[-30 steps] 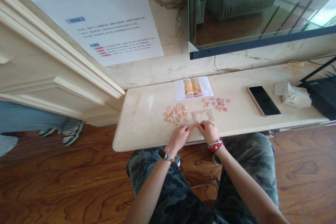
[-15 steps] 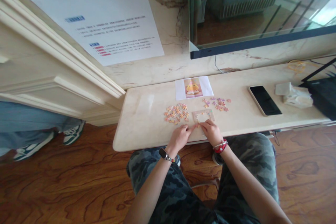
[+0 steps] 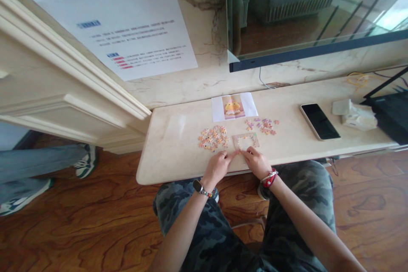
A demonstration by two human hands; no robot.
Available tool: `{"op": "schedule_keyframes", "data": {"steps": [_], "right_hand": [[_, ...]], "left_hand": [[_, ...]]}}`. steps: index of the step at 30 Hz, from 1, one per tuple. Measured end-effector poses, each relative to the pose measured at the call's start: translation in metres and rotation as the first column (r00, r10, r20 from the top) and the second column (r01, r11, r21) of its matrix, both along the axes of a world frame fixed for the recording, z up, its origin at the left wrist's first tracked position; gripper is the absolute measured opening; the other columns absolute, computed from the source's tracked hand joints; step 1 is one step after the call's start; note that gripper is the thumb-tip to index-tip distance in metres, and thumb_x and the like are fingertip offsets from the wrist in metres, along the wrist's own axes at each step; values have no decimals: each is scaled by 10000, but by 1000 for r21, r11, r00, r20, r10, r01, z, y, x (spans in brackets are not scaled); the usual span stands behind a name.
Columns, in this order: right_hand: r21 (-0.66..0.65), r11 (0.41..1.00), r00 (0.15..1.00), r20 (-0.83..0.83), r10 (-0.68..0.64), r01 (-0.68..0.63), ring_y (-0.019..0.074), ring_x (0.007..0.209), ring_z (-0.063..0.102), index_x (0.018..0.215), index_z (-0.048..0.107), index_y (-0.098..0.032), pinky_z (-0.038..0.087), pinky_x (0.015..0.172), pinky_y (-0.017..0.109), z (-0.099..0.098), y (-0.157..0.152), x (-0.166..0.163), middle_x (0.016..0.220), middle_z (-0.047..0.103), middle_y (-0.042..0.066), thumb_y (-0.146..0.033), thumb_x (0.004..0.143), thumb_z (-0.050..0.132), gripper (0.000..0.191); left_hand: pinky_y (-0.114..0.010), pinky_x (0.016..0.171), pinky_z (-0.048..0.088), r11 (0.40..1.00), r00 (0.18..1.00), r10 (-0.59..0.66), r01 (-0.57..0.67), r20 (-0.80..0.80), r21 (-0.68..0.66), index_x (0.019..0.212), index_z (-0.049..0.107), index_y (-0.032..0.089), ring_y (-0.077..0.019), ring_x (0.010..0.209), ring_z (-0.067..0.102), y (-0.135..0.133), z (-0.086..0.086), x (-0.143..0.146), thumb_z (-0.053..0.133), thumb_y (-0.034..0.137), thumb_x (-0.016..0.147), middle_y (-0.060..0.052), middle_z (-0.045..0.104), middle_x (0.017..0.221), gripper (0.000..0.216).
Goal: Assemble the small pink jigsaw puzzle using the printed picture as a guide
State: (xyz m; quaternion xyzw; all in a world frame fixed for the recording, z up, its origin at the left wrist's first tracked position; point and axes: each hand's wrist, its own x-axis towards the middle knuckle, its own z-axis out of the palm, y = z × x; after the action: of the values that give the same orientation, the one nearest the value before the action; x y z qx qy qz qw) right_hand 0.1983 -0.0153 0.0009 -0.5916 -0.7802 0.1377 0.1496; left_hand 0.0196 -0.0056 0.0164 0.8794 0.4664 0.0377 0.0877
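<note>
A small puzzle frame point(image 3: 257, 140) lies on the pale shelf, with joined pieces along its border and a bare middle. At its near edge, the fingertips of my left hand point(image 3: 218, 165) and my right hand point(image 3: 256, 162) meet. Both hands have curled fingers, pinching or pressing at one spot; a tiny puzzle piece appears between them, mostly hidden. Left of the frame is a pile of orange and yellow puzzle pieces point(image 3: 213, 137). Pink and purple puzzle pieces point(image 3: 266, 126) are scattered behind it to the right. A sheet with a yellow cartoon picture point(image 3: 233, 107) lies behind.
On the shelf point(image 3: 172, 144) to the right are a phone point(image 3: 320, 122), a tissue pack point(image 3: 358, 115) and a black box point(image 3: 390, 117). A television point(image 3: 306, 55) hangs above. At the left, another person's legs and sneakers point(image 3: 86, 161) show on the wooden floor.
My hands stay at the near edge of the puzzle frame, with only a slight shift of the right fingers. The other person's feet have moved further left.
</note>
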Motion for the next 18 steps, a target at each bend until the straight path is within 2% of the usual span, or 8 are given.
{"op": "schedule_keyframes", "data": {"steps": [4,8,12,15,18], "right_hand": [[71,997,986,-169,-15,27,106,691,545,992,593,-225,416,613,196,1,0,12,825,571,40,-211,818,371,282],[173,970,950,-290,-117,173,102,625,532,912,610,-190,427,619,214,-2,6,59,770,579,37,-230,802,386,253],[219,918,930,-242,-276,330,98,531,488,847,628,-180,417,562,234,-6,25,120,722,569,34,-289,786,418,244],[194,929,942,-185,-281,315,91,507,470,885,620,-176,426,563,247,-7,42,145,753,562,37,-342,759,466,259],[153,950,957,-146,-251,272,107,570,503,913,611,-169,438,601,259,-9,56,147,809,558,56,-379,745,491,295]], "left_hand": [[-225,640,399,1000,1000,-13,13,-18,3,1225,386,301,-135,717,488,0,2,0,311,182,848,-29,515,800,402],[-219,656,411,1000,1000,-8,8,0,15,1239,359,297,-121,719,501,0,1,-2,315,178,847,-27,526,832,413],[-207,644,422,999,1000,27,-27,-1,23,1234,378,251,-115,725,520,5,0,0,295,207,858,-50,546,896,388],[-203,643,428,998,999,52,-52,5,33,1221,401,243,-117,743,532,10,0,7,289,226,861,-60,556,924,377],[-202,655,434,996,997,79,-79,15,45,1205,421,251,-115,753,546,12,1,13,306,226,858,-58,567,936,367]]}}
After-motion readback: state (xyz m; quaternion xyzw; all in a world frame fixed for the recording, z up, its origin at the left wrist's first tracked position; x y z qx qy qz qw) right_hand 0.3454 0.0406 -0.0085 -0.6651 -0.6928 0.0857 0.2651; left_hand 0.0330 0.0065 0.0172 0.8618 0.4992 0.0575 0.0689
